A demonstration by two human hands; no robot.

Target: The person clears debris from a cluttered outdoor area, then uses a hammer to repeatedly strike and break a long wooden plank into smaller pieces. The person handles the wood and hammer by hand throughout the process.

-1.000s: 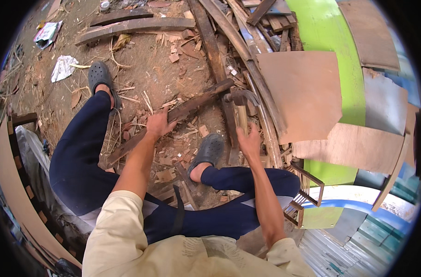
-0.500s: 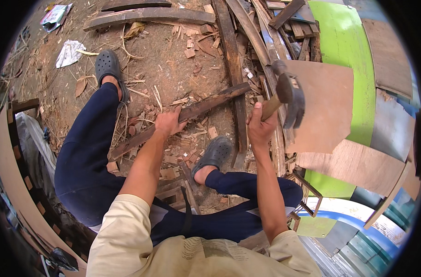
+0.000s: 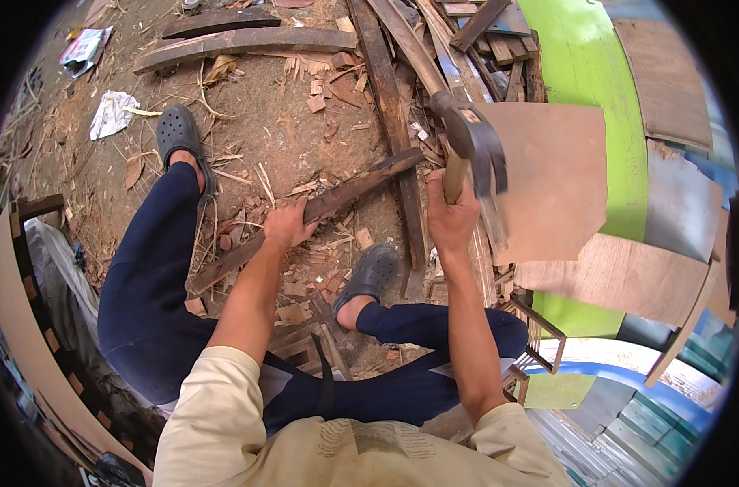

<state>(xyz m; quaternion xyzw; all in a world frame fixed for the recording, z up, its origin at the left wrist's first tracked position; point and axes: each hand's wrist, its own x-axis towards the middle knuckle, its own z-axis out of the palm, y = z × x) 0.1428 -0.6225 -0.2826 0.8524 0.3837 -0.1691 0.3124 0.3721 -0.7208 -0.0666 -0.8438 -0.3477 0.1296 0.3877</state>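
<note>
Gripped by the closed right hand, a claw hammer was raised, its lower handle hidden in the fist and its claw blurred. The left hand lay across a dark wooden batten, covering part of it; whether its concealed fingertips closed around the edge could not be told. The batten's far end crossed a long plank.

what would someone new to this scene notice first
Probably the hammer, held up in the right hand right of centre, its big metal head toward the camera. Next might come the bright green panel running down the right side, partly covered by brown boards. Then the left hand, near the middle, gripping a dark wooden bar that slants above the chip-strewn ground.
</note>
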